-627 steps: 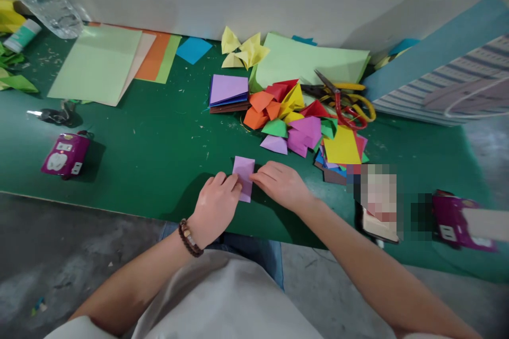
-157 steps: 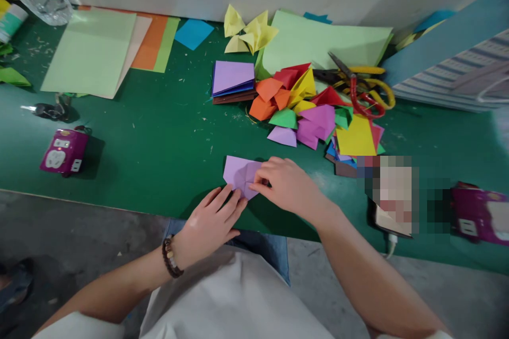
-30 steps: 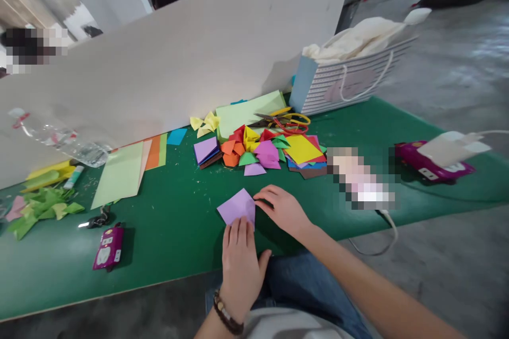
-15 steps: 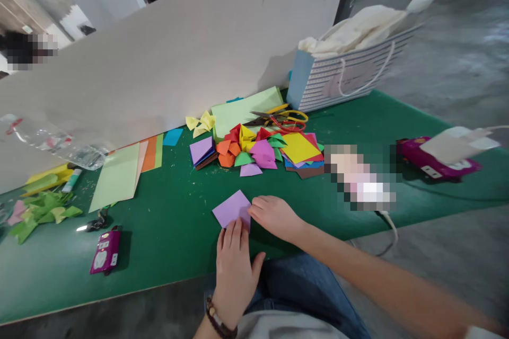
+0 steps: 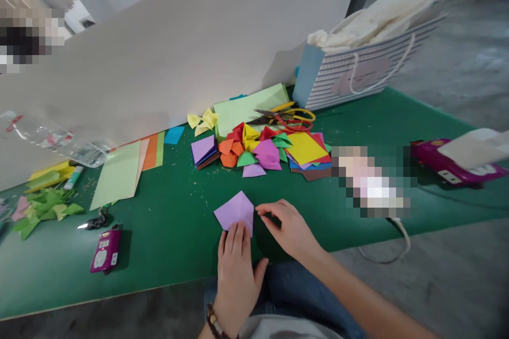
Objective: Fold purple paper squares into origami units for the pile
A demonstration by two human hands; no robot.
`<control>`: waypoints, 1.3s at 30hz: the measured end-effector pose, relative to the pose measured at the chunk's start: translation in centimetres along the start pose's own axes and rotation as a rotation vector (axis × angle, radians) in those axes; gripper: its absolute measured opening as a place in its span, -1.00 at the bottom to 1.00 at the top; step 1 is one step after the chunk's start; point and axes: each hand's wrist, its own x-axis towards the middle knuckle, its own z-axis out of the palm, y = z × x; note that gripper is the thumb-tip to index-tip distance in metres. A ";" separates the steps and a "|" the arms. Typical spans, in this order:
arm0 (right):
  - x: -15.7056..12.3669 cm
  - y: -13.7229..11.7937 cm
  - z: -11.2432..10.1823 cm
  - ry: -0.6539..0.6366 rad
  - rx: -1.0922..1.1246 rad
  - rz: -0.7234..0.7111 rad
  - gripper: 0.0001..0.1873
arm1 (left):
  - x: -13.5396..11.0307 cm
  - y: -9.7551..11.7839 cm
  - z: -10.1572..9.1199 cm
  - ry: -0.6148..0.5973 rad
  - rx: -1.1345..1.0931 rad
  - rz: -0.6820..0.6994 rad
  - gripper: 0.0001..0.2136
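Watching the folded lilac origami paper (image 5: 234, 211) on the green table mat (image 5: 167, 254) — light, soft, best taken by its edges — my left hand (image 5: 234, 275) lies flat-fingered against it; my right hand (image 5: 288, 228) hovers just beside, fingers narrowly curled, holding nothing.

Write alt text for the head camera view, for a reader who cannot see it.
A left hand rests on a folded lilac paper on a green mat, with the right hand beside it. Behind them lie a heap of colourful folded paper pieces and scissors.
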 end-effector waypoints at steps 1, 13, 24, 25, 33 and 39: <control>0.1 -0.2 0.1 0.011 0.036 0.059 -0.81 | 0.0 0.0 0.0 -0.006 0.000 0.001 -0.51; 1.9 -0.2 1.3 -0.004 -0.113 0.167 -0.91 | 0.2 -0.8 0.9 0.087 0.042 0.064 -0.53; 3.3 0.5 0.6 -0.047 -0.267 0.026 -0.88 | 1.2 -2.7 2.0 0.167 0.033 0.194 -0.54; 3.4 0.7 0.4 -0.063 -0.299 -0.005 -0.89 | 1.4 -2.8 2.0 0.155 0.011 0.199 -0.54; 3.0 1.7 0.0 -0.090 -0.405 -0.102 -0.84 | 1.8 -2.7 1.7 0.147 -0.208 0.106 -0.70; 2.0 1.3 0.3 -0.091 -0.430 -0.222 -0.86 | 1.6 -2.4 1.8 0.146 -0.226 0.079 -0.67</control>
